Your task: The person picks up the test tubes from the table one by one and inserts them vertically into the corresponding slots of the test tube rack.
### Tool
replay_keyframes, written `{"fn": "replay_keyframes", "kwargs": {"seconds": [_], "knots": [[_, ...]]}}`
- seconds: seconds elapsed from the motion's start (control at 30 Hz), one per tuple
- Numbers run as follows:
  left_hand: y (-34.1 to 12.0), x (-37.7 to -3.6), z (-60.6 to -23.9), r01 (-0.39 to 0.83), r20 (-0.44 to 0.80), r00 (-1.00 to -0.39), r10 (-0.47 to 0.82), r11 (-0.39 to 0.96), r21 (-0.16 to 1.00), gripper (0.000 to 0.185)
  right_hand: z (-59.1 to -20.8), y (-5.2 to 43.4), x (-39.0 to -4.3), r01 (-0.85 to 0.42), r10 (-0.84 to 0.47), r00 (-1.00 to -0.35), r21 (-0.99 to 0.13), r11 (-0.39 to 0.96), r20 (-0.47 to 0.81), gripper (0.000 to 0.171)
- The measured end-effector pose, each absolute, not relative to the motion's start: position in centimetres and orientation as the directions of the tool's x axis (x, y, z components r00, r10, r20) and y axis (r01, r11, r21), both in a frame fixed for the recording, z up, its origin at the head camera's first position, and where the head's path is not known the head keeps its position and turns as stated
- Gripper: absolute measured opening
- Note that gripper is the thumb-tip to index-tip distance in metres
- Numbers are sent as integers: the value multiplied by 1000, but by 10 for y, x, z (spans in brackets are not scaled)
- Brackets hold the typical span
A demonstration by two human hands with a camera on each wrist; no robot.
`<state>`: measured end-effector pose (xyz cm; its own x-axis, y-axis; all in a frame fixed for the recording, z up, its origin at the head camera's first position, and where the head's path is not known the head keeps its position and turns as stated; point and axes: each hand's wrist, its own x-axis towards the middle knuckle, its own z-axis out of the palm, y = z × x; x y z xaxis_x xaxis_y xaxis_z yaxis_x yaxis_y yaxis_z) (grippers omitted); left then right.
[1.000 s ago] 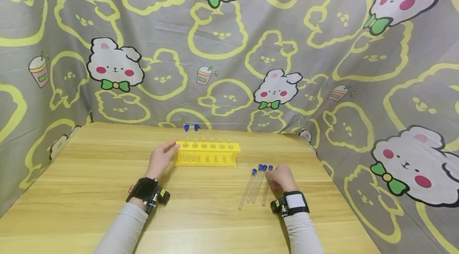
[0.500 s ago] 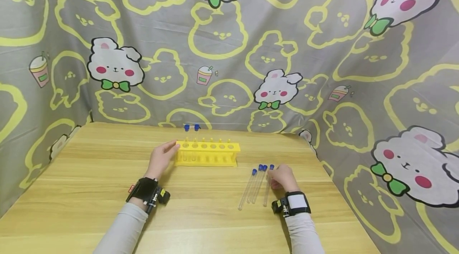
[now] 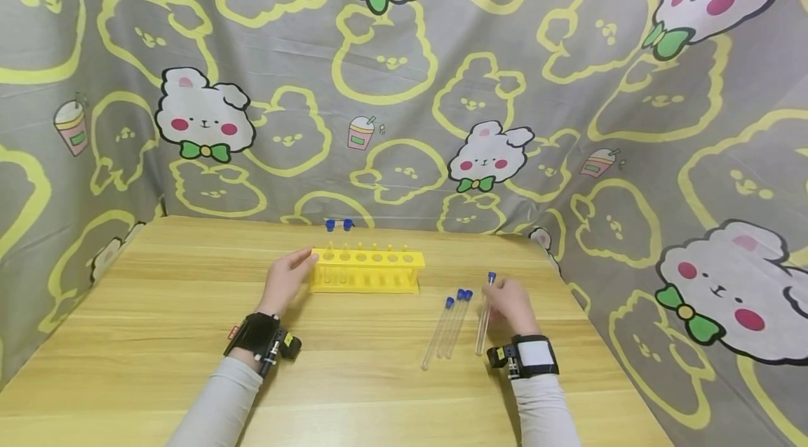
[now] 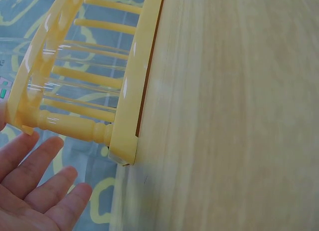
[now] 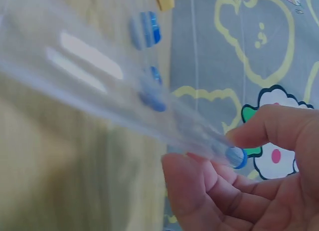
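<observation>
Right hand [image 3: 513,303] raised a little off the counter [image 3: 158,335], toward the right edge, forearm running back to the near edge, wrist strap on. Its fingers [image 5: 271,128] and thumb pinch a capped test tube [image 3: 485,317] just below the blue cap; right wrist view shows the cap [image 5: 236,157] caught between fingertip and thumb, remaining fingers curled under. Tube tilted, cap end up and away from the person, clear closed end pointing down toward the near edge; whether the low end touches the wood cannot be told.

Three more capped tubes [image 3: 449,324] lie flat on the counter just left of the held one, blue caps toward the far edge, close together.

Left hand [image 3: 285,280] stretched forward, palm side turned in toward the left end of the yellow rack [image 3: 367,270]. Fingers [image 4: 37,183] straight and slightly spread; in the head view the fingertips meet the rack's end, in the left wrist view they sit just beside its corner post. Rack stands mid-counter, nearer the far edge, with clear tubes in its left holes.

Two loose blue caps [image 3: 338,225] sit at the far edge behind the rack
</observation>
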<state>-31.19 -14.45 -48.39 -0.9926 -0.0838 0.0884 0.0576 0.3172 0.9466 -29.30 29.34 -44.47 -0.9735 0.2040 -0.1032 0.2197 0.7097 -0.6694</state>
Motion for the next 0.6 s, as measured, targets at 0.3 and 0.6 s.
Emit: {"fn": "replay_keyframes", "kwargs": {"seconds": [0.3, 0.6], "knots": [[-145, -311, -484, 49, 81, -993, -85, 323, 945, 60, -413, 284, -295, 138, 199, -980, -726, 674, -1, 19], [-144, -311, -482, 47, 79, -993, -87, 320, 946, 59, -371, 250, -299, -9, 146, -978, -727, 687, 151, 23]]}}
